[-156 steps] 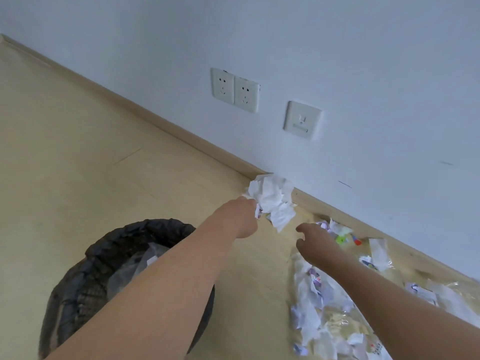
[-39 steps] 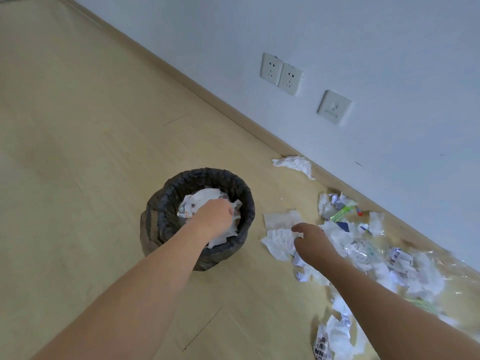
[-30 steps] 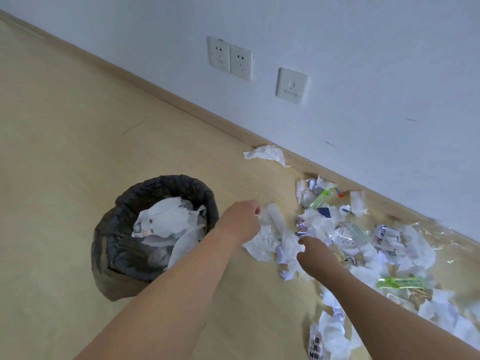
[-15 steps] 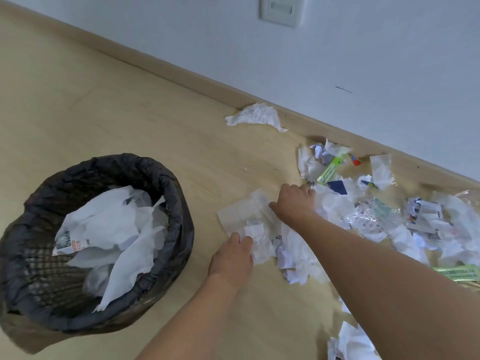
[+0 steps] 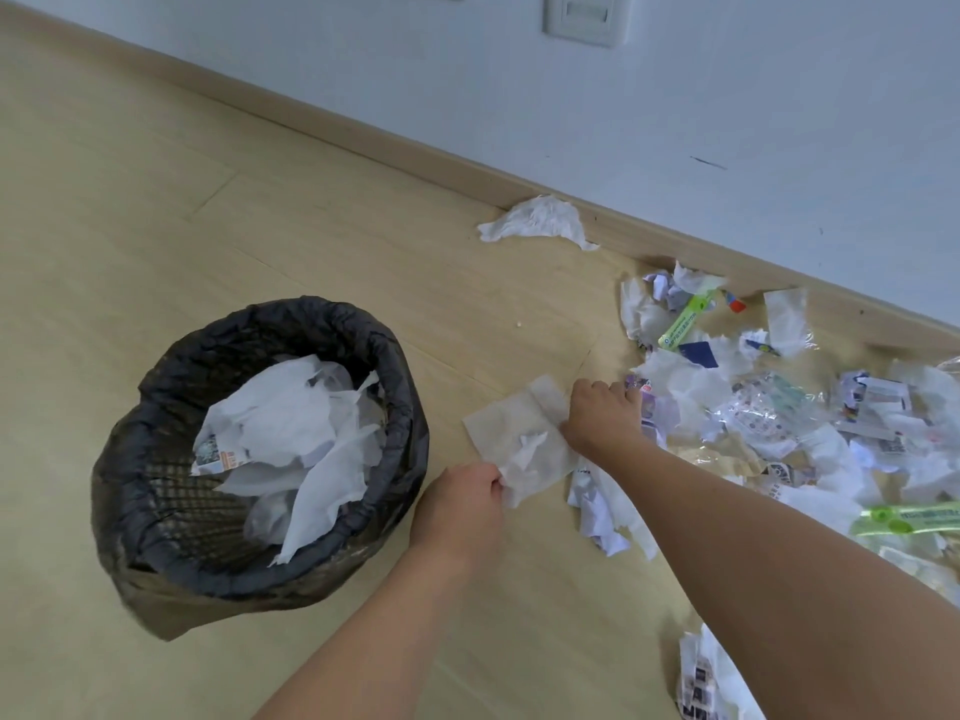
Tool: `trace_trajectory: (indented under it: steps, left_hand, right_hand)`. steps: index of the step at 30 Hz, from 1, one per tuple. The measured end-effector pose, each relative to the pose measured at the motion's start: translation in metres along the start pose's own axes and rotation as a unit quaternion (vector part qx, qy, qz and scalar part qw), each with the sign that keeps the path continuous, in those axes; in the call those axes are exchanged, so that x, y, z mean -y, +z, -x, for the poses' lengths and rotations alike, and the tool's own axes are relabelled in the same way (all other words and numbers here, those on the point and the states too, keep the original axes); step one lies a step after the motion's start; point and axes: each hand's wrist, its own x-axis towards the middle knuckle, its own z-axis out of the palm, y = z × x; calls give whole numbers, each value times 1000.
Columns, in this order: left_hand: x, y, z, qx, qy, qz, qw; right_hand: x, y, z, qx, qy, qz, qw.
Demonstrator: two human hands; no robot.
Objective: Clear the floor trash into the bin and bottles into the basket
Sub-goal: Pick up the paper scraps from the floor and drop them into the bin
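Left hand [image 5: 460, 498] fingers pinching thin crumpled tissue [image 5: 519, 439], right hand [image 5: 605, 415] gripping its far edge

you see one bin [image 5: 156, 423] with a black liner | two hands: left hand [image 5: 460, 504], right hand [image 5: 602, 415] | one flat tissue sheet [image 5: 514, 433] between them | one lone crumpled tissue [image 5: 540, 220] by the skirting | two green wrappers [image 5: 683, 322] [image 5: 904, 519] | one wall plate [image 5: 584, 15] fully visible | loose paper scraps [image 5: 779, 423] too many for you to count

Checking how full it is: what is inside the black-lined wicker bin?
The black-lined wicker bin holds crumpled white paper sheets, one with a printed label. Anything beneath them is covered.
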Motion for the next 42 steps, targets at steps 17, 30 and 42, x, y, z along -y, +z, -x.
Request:
trace_trajectory:
  steps: [17,30,42]
  left_hand:
    - [9,-10,30,66,-129,211,967]
    - [-50,-226,160,40,-88,403,910]
    - [-22,-317,257,-126,-66,510,848]
  right_hand:
    - [11,-54,38,-189,-57,-128,972]
    - [-7,-231,230,-194,-59,-210,956]
    - [69,-296,336,-158,-95,-434,882]
